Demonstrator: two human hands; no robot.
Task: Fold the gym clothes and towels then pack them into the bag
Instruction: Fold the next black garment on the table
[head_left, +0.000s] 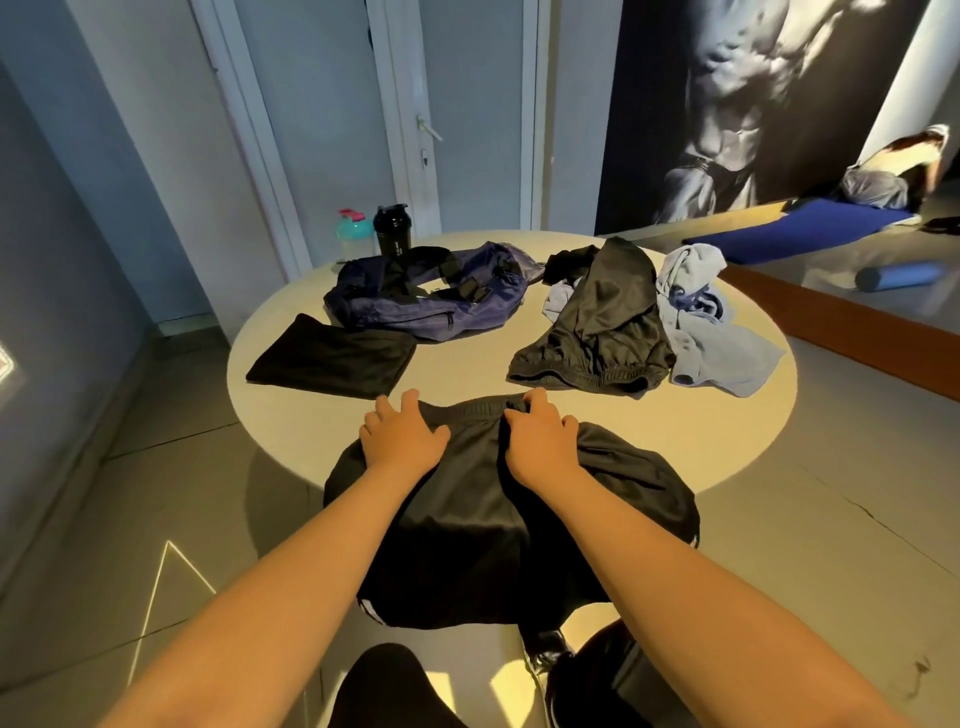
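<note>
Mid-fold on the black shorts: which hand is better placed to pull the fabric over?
Probably the right hand: its fingers grip the black shorts at the waistband, while the left hand lies flat.

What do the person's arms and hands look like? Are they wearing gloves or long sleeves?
No gloves and no sleeves in view. The left hand and right hand are bare, and both forearms are bare down to the picture's bottom edge. No watch, bracelet or ring shows.

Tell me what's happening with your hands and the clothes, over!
Left hand flat on black shorts. Right hand grips their waistband. Shorts hang over table edge, unfolded. Clothes pile beyond, nothing in the way.
</note>
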